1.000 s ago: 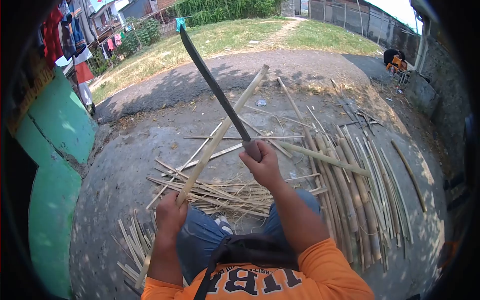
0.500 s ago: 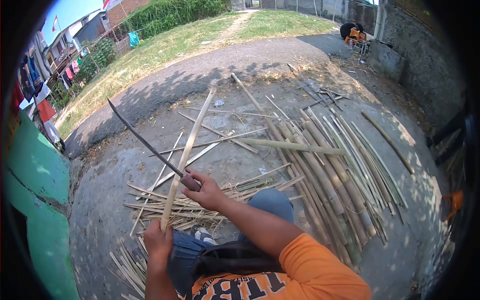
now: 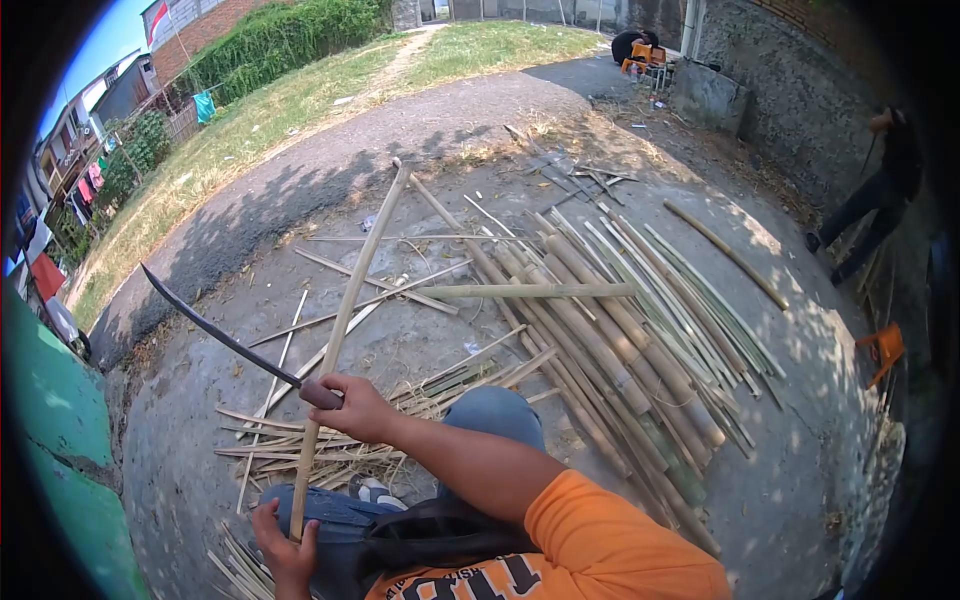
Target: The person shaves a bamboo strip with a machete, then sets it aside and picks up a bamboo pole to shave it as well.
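Note:
A machete [image 3: 215, 335] with a dark curved blade points up and left, its wooden handle wrapped by the closed fingers of my right hand [image 3: 355, 408]. Just behind the handle runs a long split bamboo strip [image 3: 352, 295], leaning from my lap up toward the road. Around its lower end, my left hand [image 3: 288, 545] has its thumb and fingers apart, with the strip between them. Thin bamboo strips [image 3: 270, 440] lie in a loose pile in front of my knees.
Thick bamboo poles [image 3: 625, 345] and slats [image 3: 690, 300] lie to the right, with a crosswise pole [image 3: 530, 291] on top. A person [image 3: 880, 195] stands by the right wall; another [image 3: 632, 47] crouches farther back. A green wall [image 3: 65, 430] borders the left.
My left hand has loosened its fingers around the strip and moved lower. My right hand and the machete have moved left and slightly down in view. The camera view has turned right.

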